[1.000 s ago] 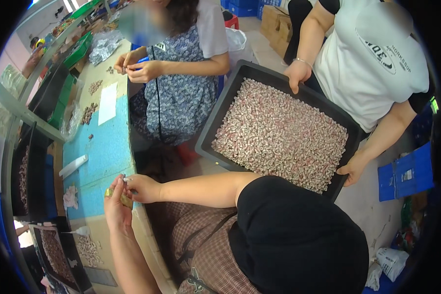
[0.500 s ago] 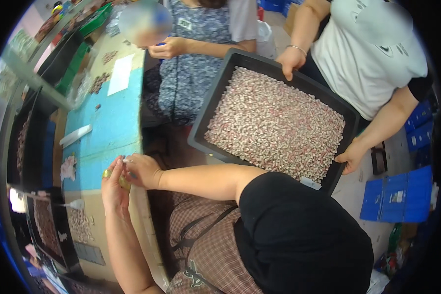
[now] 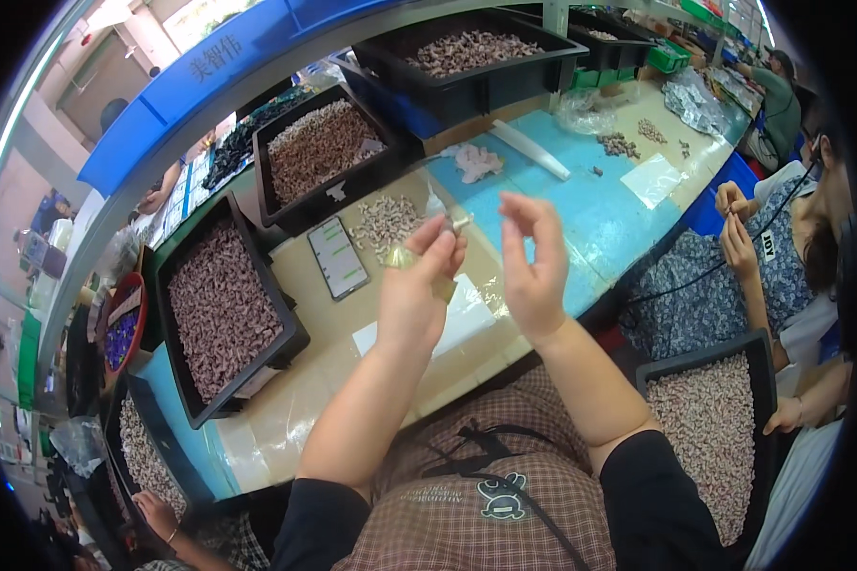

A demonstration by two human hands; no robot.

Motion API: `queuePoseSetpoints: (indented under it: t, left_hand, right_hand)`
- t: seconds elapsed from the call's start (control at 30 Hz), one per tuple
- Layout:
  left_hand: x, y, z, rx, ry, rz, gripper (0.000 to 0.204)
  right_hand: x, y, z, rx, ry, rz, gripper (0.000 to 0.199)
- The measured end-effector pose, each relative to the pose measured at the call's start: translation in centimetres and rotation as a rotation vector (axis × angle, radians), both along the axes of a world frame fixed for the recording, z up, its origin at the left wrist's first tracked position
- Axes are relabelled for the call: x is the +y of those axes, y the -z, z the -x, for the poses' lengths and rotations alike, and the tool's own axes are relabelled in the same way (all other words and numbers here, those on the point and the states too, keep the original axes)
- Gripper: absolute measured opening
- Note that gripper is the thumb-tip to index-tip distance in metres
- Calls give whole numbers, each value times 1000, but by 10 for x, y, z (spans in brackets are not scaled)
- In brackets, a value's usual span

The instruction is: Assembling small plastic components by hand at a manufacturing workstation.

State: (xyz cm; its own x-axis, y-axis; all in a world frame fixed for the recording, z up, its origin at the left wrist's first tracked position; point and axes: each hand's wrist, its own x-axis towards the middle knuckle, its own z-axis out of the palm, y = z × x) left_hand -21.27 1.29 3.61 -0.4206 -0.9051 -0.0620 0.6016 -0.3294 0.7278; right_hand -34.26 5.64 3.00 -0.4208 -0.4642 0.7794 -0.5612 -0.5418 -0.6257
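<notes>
Left hand [image 3: 411, 285] pinches small metal part [image 3: 459, 223] above bench [image 3: 505, 314]. Right hand [image 3: 535, 262] raised beside it, fingers loosely curled, holds nothing I see. Loose pile [image 3: 383, 221] still on bench, trays [image 3: 221, 309] full; I judge much work left.

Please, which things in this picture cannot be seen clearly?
- Head view: small part in left hand, mostly hidden by its fingers.
- Right hand: pinched fingertips empty or not, too small to tell.
- Tray of small pieces: cut by a co-worker's arm.
</notes>
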Motion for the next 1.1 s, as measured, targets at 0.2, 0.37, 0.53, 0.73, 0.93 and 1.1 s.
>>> queuePoseSetpoints:
  t: [0.2, 0.37, 0.53, 0.73, 0.93, 1.1]
  left_hand:
    - [27, -14, 17, 4, 163, 70, 30]
    - [38, -26, 52, 55, 345, 1, 25]
    - [58, -39, 72, -1, 390, 233, 25]
    - [59, -10, 74, -182, 260, 334, 28]
    - [65, 3, 85, -3, 369, 353, 23]
    - [59, 5, 93, 3, 454, 345, 22]
  right_hand:
    - [43, -2, 9, 112, -50, -10, 43]
    - [79, -15, 41, -84, 70, 9, 35]
    - [103, -21, 57, -267, -56, 6, 20]
    - [110, -7, 48, -256, -34, -59, 16]
    - [118, -3, 51, -301, -141, -28, 15]
    - [112, 6, 56, -368, -169, -37, 14]
